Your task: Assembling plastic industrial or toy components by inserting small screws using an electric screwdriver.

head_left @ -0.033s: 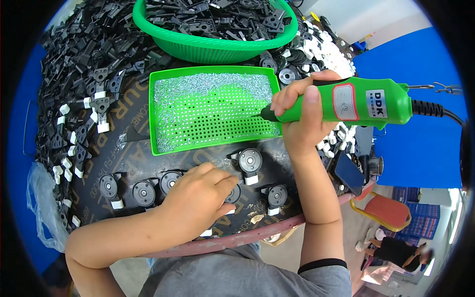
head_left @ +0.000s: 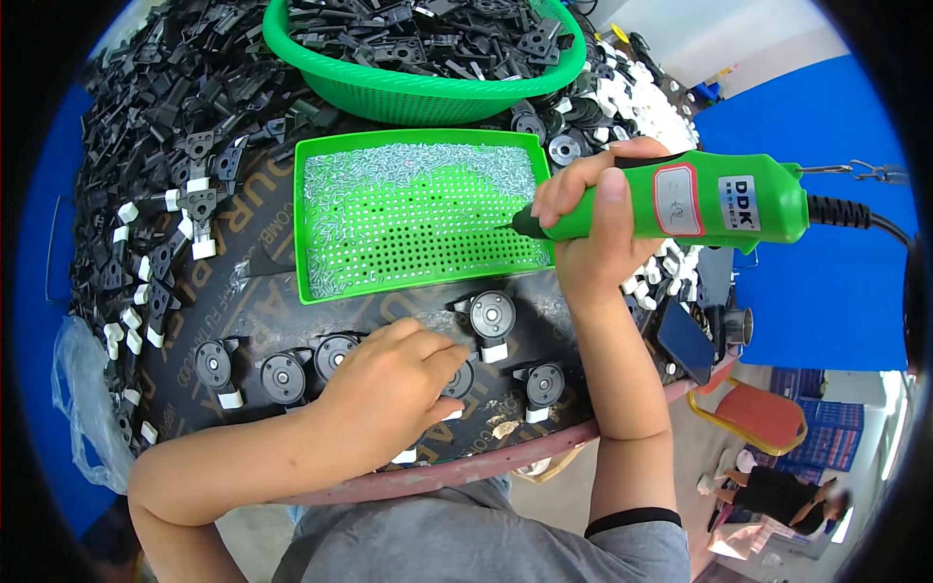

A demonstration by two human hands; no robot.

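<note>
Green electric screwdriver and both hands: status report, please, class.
Right hand gripped on green electric screwdriver, tip over green perforated screw tray. Left hand pressing a round black plastic part on the table. Nothing between them.

We see no change between the two pictures. Our right hand grips the green electric screwdriver as before, and our left hand has stayed on the black parts.

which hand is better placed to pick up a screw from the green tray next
Right, probably. The right hand holds the green electric screwdriver with its tip over the green tray of screws, while the left hand rests on a black part.
</note>
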